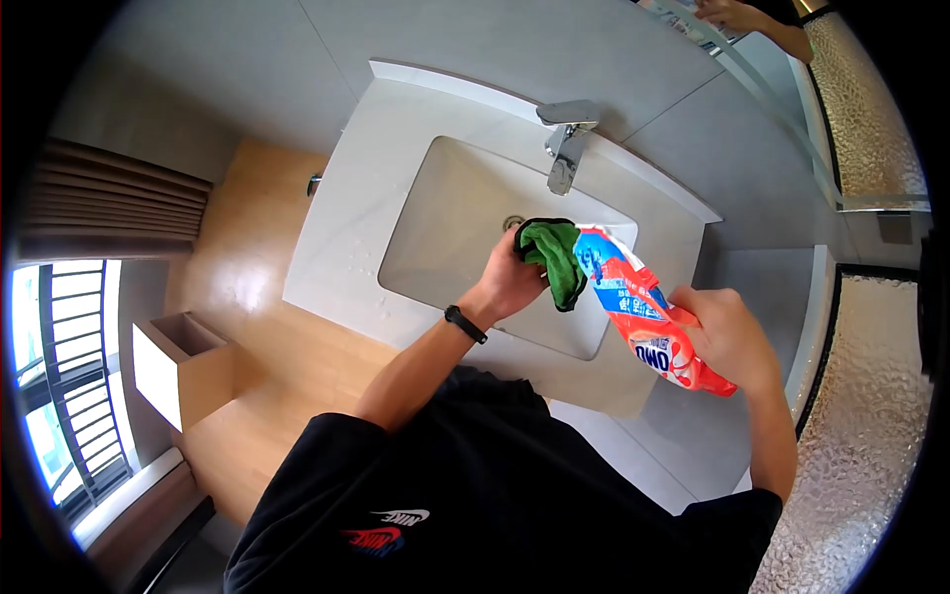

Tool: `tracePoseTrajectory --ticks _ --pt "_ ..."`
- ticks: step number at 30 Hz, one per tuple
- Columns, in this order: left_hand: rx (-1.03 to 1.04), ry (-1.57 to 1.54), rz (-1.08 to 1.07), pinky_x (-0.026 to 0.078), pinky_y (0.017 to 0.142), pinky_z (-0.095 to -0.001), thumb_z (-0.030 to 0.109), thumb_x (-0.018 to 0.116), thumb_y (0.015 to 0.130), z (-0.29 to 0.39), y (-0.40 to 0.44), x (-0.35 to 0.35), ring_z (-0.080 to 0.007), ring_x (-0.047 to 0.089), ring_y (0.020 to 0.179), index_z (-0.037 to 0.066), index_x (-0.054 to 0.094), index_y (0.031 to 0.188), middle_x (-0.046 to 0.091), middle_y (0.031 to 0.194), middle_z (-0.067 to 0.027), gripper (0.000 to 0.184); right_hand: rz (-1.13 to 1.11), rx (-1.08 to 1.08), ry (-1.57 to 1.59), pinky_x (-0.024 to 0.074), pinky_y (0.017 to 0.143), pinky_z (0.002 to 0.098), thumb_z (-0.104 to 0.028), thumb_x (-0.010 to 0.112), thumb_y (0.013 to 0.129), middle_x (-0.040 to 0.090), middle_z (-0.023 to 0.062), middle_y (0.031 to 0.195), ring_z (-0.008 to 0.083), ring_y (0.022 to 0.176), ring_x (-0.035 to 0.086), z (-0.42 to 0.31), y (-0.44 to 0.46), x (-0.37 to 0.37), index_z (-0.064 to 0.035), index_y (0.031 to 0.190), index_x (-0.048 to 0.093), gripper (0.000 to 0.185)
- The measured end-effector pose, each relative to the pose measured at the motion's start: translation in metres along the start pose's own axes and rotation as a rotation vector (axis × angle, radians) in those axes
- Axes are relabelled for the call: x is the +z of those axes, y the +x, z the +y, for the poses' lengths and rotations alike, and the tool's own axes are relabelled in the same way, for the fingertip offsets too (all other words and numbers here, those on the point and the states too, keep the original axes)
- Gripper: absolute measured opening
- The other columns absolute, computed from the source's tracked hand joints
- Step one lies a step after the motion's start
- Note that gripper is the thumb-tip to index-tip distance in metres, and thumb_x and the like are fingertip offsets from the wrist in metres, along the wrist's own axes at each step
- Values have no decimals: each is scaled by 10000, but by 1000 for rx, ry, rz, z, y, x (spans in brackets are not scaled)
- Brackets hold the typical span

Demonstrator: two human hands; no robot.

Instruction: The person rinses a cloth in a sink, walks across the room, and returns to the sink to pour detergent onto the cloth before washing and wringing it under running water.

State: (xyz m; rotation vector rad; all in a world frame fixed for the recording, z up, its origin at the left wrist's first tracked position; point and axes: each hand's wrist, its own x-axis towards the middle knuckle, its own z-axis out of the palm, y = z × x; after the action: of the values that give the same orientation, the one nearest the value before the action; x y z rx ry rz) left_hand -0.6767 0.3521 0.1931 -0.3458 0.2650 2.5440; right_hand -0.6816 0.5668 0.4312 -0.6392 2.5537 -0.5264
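Note:
Over the sink basin (445,213), my left hand (510,280) has its fingers wrapped round a green cloth (556,259) with a black edge. A dark band is on my left wrist. My right hand (727,332) grips a red and blue detergent bag (633,307) marked OMO. The bag is tilted, its upper white end beside the cloth; whether anything is coming out of it cannot be seen. The drain (514,223) shows just above my left hand.
A chrome faucet (564,148) stands at the back edge of the white countertop (341,233). Textured glass (861,426) is at the right. An open-topped box (183,366) is on the left, near a barred window (79,376) and a brown curtain (114,198).

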Motion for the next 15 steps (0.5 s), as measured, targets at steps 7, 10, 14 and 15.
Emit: tracePoseTrajectory --ticks 7,10,14,15 --pt "3 2 8 373 932 -364 377 374 912 -3 7 2 -208 499 1064 113 523 1174 553 1157 -48 400 -19 8 -23 482 588 370 -117 594 771 592 236 728 375 659 597 -2 -2 -5 -9 899 569 169" --pt "-2 7 42 377 911 -347 391 376 916 -6 6 1 -199 500 1036 127 535 1155 555 1141 -34 390 5 75 42 479 597 381 -110 583 777 595 235 743 384 679 595 -2 0 -4 -8 904 569 163" --pt "0 2 12 376 940 -370 378 366 919 -6 6 -2 -214 507 1068 108 533 1144 563 1143 -52 389 -15 96 22 475 600 385 -108 574 786 596 231 746 392 693 593 -5 -3 -3 -4 897 569 152" --pt "5 -3 18 376 940 -370 378 366 919 -6 5 -3 -214 507 1068 108 533 1144 563 1143 -52 389 -8 113 45 472 599 386 -108 573 787 595 228 742 392 693 593 -5 -2 -3 -4 893 571 148"
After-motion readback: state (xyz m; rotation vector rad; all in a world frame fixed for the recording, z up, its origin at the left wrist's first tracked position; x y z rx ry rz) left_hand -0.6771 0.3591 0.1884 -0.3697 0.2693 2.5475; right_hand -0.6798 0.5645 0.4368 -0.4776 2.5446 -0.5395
